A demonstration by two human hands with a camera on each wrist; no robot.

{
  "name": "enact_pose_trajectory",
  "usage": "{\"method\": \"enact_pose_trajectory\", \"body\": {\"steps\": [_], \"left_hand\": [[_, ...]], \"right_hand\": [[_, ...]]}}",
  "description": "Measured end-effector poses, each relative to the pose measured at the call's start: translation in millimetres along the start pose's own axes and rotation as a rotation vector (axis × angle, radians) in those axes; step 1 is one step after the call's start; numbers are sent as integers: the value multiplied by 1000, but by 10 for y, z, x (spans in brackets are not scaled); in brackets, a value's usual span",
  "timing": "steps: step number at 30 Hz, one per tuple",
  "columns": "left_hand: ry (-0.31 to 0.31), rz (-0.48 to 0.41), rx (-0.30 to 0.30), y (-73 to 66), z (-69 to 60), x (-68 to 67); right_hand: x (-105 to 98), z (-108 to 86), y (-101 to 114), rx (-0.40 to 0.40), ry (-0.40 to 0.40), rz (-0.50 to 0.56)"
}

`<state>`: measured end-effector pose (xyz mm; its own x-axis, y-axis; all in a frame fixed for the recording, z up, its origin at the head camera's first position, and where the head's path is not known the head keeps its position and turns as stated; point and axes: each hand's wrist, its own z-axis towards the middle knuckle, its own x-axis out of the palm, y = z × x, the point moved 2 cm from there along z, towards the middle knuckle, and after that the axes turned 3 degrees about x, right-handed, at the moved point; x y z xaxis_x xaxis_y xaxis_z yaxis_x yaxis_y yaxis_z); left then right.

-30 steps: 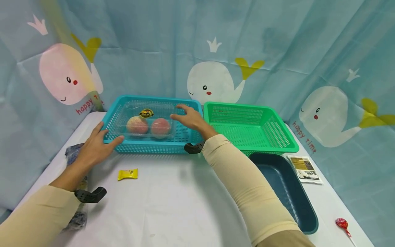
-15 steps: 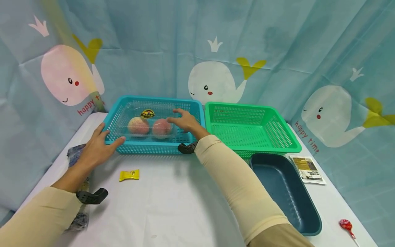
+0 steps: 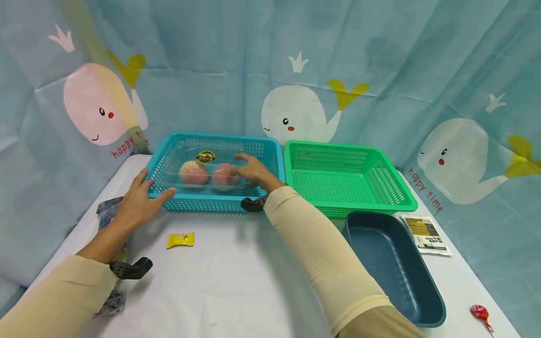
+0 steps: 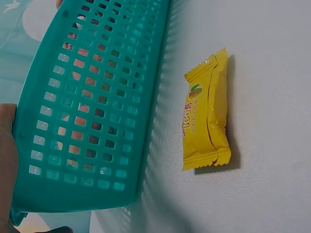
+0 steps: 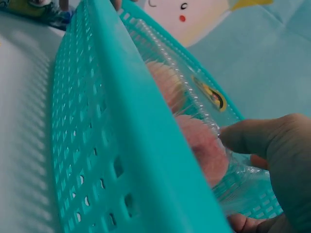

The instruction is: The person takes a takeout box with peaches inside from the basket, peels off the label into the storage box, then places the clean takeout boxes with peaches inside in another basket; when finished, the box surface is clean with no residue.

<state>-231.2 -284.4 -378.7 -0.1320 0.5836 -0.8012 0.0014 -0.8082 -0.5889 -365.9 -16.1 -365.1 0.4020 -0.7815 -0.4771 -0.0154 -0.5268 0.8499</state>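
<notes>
your left hand (image 3: pixel 141 199) is resting at the left end of the blue basket (image 3: pixel 211 203), thumb and fingers lying wide apart about its near corner, likely for keeping it steady. inside the basket, the clear container (image 3: pixel 224 151) is sitting with two peaches (image 3: pixel 193 172) showing through, its walls probably keeping them from rolling. your right hand (image 3: pixel 252 171) is spanning the container's right end, fingers parted; whether they're pinching it, i cannot tell. a yellow packet (image 3: pixel 181 240) is lying in front of the basket.
</notes>
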Motion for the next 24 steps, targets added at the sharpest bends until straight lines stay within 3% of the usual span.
{"method": "enact_pose_trajectory", "body": {"steps": [9, 16, 24], "left_hand": [[-4, 6, -3, -7, -6, 8], [-6, 2, -9, -9, -33, 11], [-9, 4, -1, -16, -28, 4]], "right_hand": [[-5, -16, 30, -36, 22, 306], [-26, -134, 68, -38, -14, 390], [-159, -385, 128, -73, -1, 508]]}}
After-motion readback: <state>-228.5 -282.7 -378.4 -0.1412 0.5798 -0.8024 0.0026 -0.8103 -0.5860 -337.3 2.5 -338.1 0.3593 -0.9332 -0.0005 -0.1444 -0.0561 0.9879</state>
